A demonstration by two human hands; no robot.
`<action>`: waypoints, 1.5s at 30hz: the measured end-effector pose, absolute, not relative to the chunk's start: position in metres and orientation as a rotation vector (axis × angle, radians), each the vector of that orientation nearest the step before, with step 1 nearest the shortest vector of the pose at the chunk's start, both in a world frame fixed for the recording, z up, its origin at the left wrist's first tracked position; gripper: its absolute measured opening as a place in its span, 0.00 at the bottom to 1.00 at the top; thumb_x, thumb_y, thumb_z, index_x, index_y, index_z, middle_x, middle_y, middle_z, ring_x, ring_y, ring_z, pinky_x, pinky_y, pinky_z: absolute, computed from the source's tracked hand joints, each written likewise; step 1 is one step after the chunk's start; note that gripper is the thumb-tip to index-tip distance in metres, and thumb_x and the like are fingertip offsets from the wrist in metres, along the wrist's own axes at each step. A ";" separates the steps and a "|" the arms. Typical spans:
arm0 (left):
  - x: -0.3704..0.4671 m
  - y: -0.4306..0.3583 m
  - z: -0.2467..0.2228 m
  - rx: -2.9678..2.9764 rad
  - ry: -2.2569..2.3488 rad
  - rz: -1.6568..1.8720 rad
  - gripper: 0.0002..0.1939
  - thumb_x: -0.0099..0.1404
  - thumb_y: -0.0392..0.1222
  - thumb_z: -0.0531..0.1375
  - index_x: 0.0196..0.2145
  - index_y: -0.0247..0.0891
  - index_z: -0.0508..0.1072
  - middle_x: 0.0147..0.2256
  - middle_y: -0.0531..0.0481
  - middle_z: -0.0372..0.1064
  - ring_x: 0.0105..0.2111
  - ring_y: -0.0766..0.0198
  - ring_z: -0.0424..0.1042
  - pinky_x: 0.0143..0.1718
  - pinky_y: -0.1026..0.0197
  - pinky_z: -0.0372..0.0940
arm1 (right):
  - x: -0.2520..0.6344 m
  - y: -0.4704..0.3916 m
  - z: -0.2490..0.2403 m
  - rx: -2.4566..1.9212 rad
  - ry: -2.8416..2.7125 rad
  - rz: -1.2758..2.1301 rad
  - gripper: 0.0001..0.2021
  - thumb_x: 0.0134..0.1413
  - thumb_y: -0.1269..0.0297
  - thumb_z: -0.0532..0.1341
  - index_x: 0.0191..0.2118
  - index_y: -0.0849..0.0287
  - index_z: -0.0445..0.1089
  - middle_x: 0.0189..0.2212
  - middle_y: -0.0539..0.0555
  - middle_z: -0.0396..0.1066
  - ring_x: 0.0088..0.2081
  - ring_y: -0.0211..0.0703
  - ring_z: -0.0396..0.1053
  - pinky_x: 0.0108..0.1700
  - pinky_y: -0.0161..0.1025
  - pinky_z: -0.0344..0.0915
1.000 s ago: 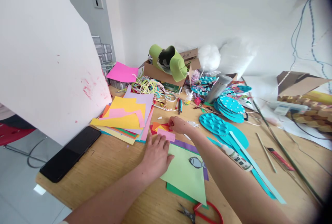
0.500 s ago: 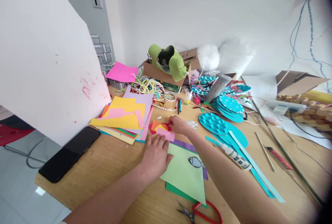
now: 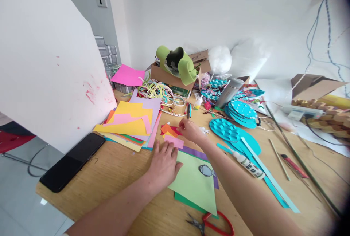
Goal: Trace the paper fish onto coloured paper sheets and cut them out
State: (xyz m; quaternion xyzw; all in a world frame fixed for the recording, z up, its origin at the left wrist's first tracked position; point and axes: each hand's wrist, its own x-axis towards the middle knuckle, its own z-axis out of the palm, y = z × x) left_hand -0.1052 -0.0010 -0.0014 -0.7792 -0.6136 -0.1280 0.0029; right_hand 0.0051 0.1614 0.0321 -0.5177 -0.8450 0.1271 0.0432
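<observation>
My left hand (image 3: pixel 164 161) lies flat with its fingers spread, over the corner of a light green sheet (image 3: pixel 191 177). Its fingertips touch a small pink paper slip (image 3: pixel 174 141). Just beyond, my right hand (image 3: pixel 190 130) has its fingers pinched at the edge of a red paper piece (image 3: pixel 177 129); the fingertips are partly hidden. Orange paper scraps (image 3: pixel 168 129) overlap the red one. On the green sheet lies a paper fish cutout (image 3: pixel 205 170), with purple paper (image 3: pixel 195 153) and darker green paper (image 3: pixel 188 203) showing underneath. White cutouts (image 3: pixel 204 130) lie beside my right wrist.
Red-handled scissors (image 3: pixel 217 223) lie at the near edge. Stacked coloured paper (image 3: pixel 131 119) and a black phone (image 3: pixel 72 161) are on the left. To the right are a glue bottle (image 3: pixel 250 165), turquoise strips (image 3: pixel 270 177) and turquoise ovals (image 3: pixel 251 143). A metal flask (image 3: pixel 229 92) stands behind.
My right hand has shifted slightly up and the red paper has moved with it among the orange scraps. My left hand has stayed in place.
</observation>
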 end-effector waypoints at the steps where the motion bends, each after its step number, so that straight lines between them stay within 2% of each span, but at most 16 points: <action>1: -0.105 -0.001 -0.001 -2.439 -1.925 -0.399 0.25 0.68 0.52 0.48 0.55 0.34 0.65 0.57 0.37 0.60 0.59 0.46 0.54 0.61 0.37 0.40 | 0.003 0.159 0.032 -1.572 -2.603 0.405 0.08 0.55 0.63 0.59 0.38 0.61 0.69 0.36 0.56 0.75 0.37 0.42 0.70 0.33 0.32 0.57; 4: -0.104 -0.001 -0.001 -2.432 -1.932 -0.393 0.25 0.68 0.53 0.48 0.55 0.34 0.65 0.57 0.37 0.60 0.58 0.46 0.54 0.60 0.37 0.40 | -0.003 0.153 0.029 -1.566 -2.648 0.426 0.10 0.53 0.58 0.61 0.34 0.60 0.70 0.32 0.56 0.75 0.34 0.42 0.71 0.29 0.33 0.55; 7: -0.104 -0.001 0.000 -2.427 -1.933 -0.400 0.25 0.68 0.53 0.48 0.55 0.34 0.65 0.56 0.37 0.61 0.58 0.46 0.54 0.60 0.37 0.41 | -0.006 0.152 0.023 -1.574 -2.671 0.408 0.13 0.53 0.55 0.60 0.36 0.62 0.70 0.34 0.58 0.75 0.36 0.44 0.71 0.30 0.33 0.56; 19: -0.103 -0.003 0.007 -2.403 -1.944 -0.400 0.22 0.67 0.51 0.50 0.51 0.33 0.67 0.49 0.38 0.65 0.53 0.48 0.60 0.59 0.39 0.45 | -0.010 0.159 0.014 -1.626 -2.671 0.390 0.16 0.53 0.52 0.60 0.36 0.62 0.71 0.35 0.59 0.75 0.36 0.46 0.71 0.31 0.35 0.57; 25: -0.103 -0.004 0.008 -2.400 -1.948 -0.432 0.21 0.68 0.50 0.49 0.50 0.33 0.68 0.47 0.38 0.66 0.52 0.48 0.60 0.59 0.40 0.45 | -0.007 0.158 0.021 -1.609 -2.613 0.402 0.15 0.56 0.54 0.58 0.34 0.62 0.71 0.33 0.58 0.75 0.34 0.43 0.71 0.30 0.33 0.56; 29: -0.103 -0.004 0.007 -2.401 -1.946 -0.447 0.21 0.67 0.50 0.50 0.50 0.34 0.68 0.48 0.38 0.65 0.52 0.47 0.60 0.59 0.39 0.45 | 0.002 0.165 0.031 -1.614 -2.541 0.397 0.12 0.60 0.62 0.54 0.36 0.62 0.71 0.33 0.58 0.75 0.33 0.41 0.71 0.30 0.33 0.55; 34: -0.103 -0.003 0.003 -2.371 -1.952 -0.470 0.22 0.68 0.51 0.49 0.52 0.34 0.67 0.53 0.38 0.62 0.55 0.46 0.58 0.59 0.40 0.45 | 0.015 0.172 0.039 -1.583 -2.512 0.427 0.07 0.55 0.68 0.57 0.35 0.62 0.72 0.32 0.56 0.75 0.34 0.40 0.71 0.31 0.31 0.57; 39: -0.102 -0.004 0.003 -2.434 -1.917 -0.486 0.23 0.68 0.51 0.48 0.54 0.37 0.65 0.56 0.38 0.60 0.57 0.47 0.56 0.59 0.40 0.46 | 0.024 0.173 0.040 -1.545 -2.500 0.480 0.07 0.54 0.71 0.58 0.35 0.61 0.73 0.31 0.54 0.76 0.33 0.39 0.71 0.32 0.30 0.59; 45: -0.103 -0.009 0.011 -2.742 -1.617 -0.457 0.28 0.66 0.60 0.49 0.56 0.41 0.64 0.59 0.42 0.57 0.62 0.49 0.49 0.61 0.42 0.42 | 0.044 0.166 0.051 -1.553 -2.476 0.557 0.07 0.52 0.71 0.60 0.37 0.61 0.73 0.32 0.54 0.76 0.33 0.39 0.71 0.32 0.30 0.61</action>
